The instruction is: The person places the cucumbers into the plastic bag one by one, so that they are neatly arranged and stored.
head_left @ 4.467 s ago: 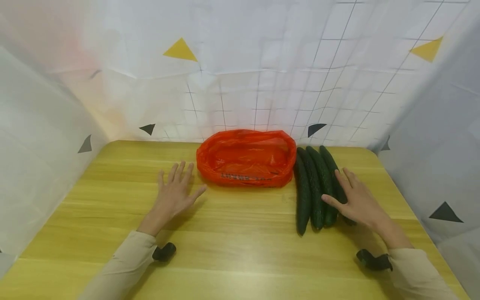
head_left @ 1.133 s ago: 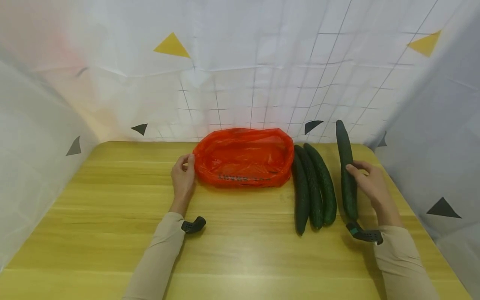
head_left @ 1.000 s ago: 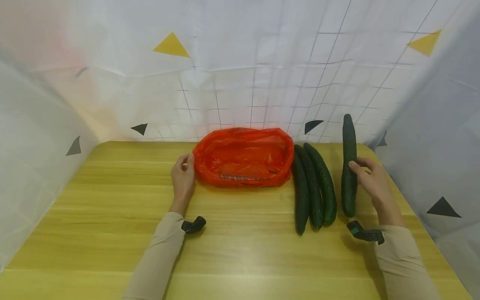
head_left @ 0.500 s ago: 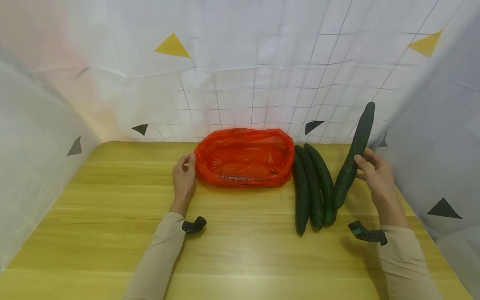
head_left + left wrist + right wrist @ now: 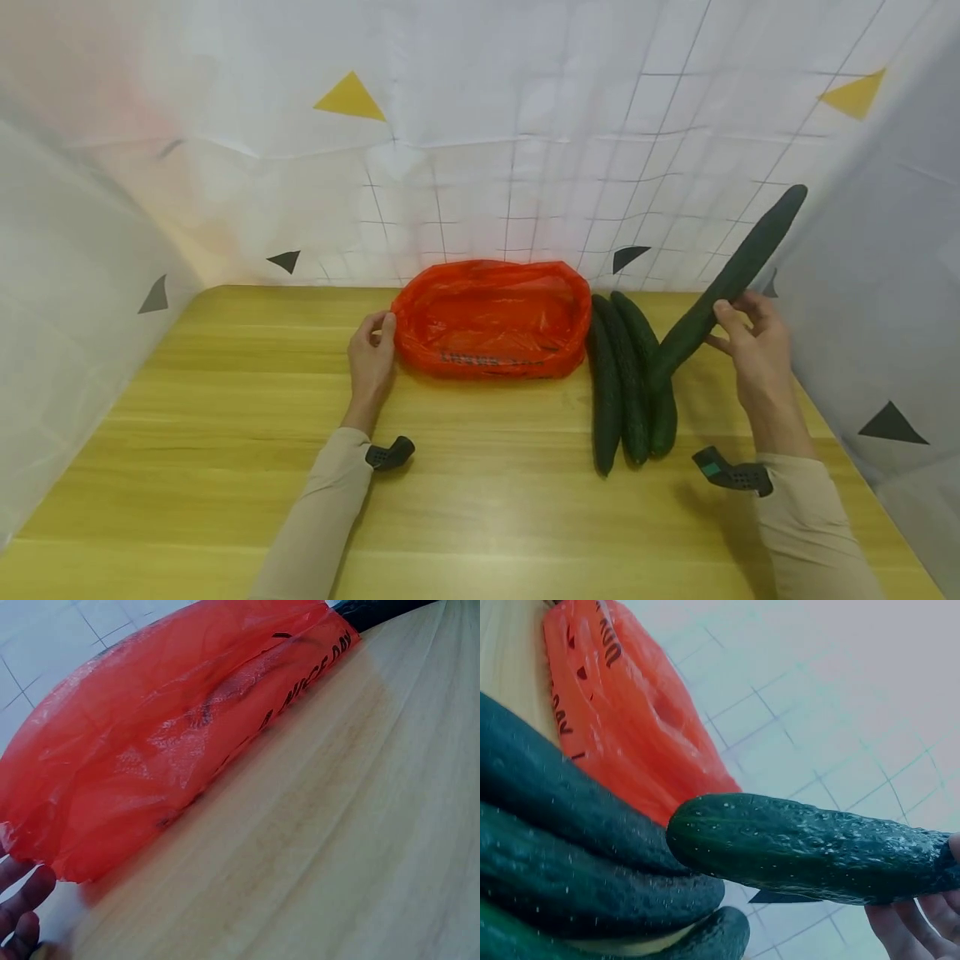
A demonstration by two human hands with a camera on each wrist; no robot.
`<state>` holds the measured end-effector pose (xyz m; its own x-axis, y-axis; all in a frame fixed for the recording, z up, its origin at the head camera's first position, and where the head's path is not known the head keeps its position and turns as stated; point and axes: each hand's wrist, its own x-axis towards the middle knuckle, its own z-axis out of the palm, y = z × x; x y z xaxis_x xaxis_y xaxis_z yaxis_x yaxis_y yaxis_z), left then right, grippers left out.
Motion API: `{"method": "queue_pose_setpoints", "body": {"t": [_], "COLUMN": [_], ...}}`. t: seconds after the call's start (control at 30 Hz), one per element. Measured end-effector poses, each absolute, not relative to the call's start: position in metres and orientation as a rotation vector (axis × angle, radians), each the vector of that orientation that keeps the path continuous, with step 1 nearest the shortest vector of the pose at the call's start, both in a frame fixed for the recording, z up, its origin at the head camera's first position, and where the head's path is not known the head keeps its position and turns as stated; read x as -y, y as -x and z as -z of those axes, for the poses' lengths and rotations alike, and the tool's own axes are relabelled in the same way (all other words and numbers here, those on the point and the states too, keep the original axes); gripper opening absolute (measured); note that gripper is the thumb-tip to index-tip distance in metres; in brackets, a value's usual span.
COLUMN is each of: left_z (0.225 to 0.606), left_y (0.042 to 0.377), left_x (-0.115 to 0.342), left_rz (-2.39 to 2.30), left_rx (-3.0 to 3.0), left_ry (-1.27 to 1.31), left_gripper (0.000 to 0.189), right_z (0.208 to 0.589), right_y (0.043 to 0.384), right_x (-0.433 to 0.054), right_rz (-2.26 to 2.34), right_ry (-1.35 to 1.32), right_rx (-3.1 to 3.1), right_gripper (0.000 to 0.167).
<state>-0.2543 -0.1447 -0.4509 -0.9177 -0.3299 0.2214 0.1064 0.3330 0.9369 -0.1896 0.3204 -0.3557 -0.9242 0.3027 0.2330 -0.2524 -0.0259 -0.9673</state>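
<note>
My right hand (image 5: 761,358) grips a dark green cucumber (image 5: 738,271) around its middle, above the table. The cucumber slants, its far end up to the right and its near end over the rightmost of three cucumbers (image 5: 632,383) lying side by side. In the right wrist view, fingers (image 5: 900,930) curl under the held cucumber (image 5: 802,847). A red plastic bag (image 5: 491,362) stands open-mouthed left of the three, nothing visible inside. My left hand (image 5: 372,358) pinches its left rim; in the left wrist view fingertips (image 5: 34,889) touch the bag's edge (image 5: 142,750).
The wooden table (image 5: 465,500) ends at a white sheet (image 5: 480,192) with grid lines and triangles behind the bag. White sheets also stand along the left and right sides. A small black device (image 5: 390,454) sits on each wrist.
Earlier both hands were spread, with all the cucumbers on the table. The left hand took the bag's rim; the right lifted one cucumber, then tilted it, upper end rightward, lower end leftward.
</note>
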Motion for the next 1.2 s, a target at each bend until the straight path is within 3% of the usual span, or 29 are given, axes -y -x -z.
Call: {"method": "queue_pose_setpoints", "body": {"t": [0.57,1.2], "left_z": [0.454,0.451], "left_y": [0.254,0.254], "left_x": [0.143,0.145], "left_rz": [1.632,1.635], "left_rx": [2.236,2.235], "left_ry": [-0.185,-0.18], "left_gripper": [0.032,0.031], "right_z": [0.343,0.337], "right_y": [0.187,0.205], "right_x": [-0.301,-0.274], "right_rz": [-2.027,-2.024], "right_ry": [0.007,-0.216], "right_rx": [1.629,1.521], "right_gripper": [0.04,0.049]}}
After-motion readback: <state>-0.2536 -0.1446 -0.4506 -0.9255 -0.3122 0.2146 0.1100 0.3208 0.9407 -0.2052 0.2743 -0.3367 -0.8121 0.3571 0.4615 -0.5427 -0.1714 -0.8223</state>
